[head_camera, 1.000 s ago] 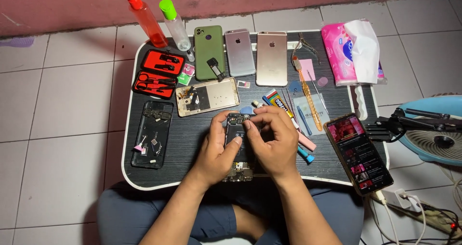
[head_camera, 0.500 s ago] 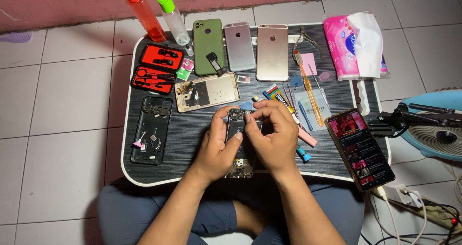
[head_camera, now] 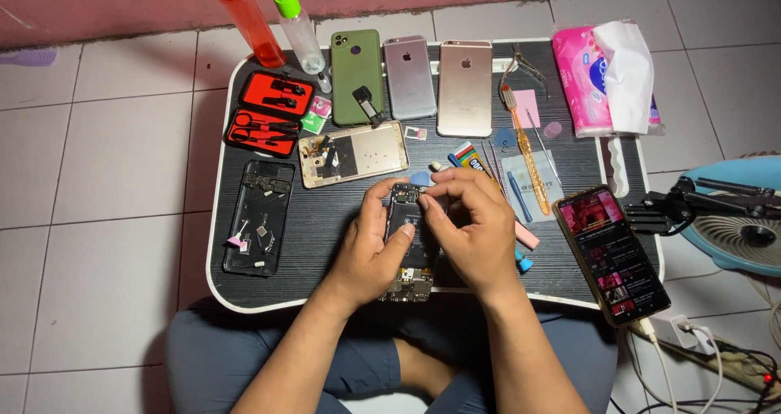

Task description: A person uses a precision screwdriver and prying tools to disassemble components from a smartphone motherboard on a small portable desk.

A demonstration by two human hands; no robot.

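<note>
Black opened phone [head_camera: 408, 243], back cover off, sits centre frame on the lap table [head_camera: 220, 276]. Left hand [head_camera: 370, 255] cradles its left edge, thumb on the battery. Right hand [head_camera: 476, 227] has fingertips pinched together at the top end. Likely light, stiff and fragile inside; best held by the frame edges.

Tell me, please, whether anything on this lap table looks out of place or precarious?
The lit phone at the table's right front corner overhangs the edge, its cable trailing to the floor. The tissue pack also juts past the rim.
</note>
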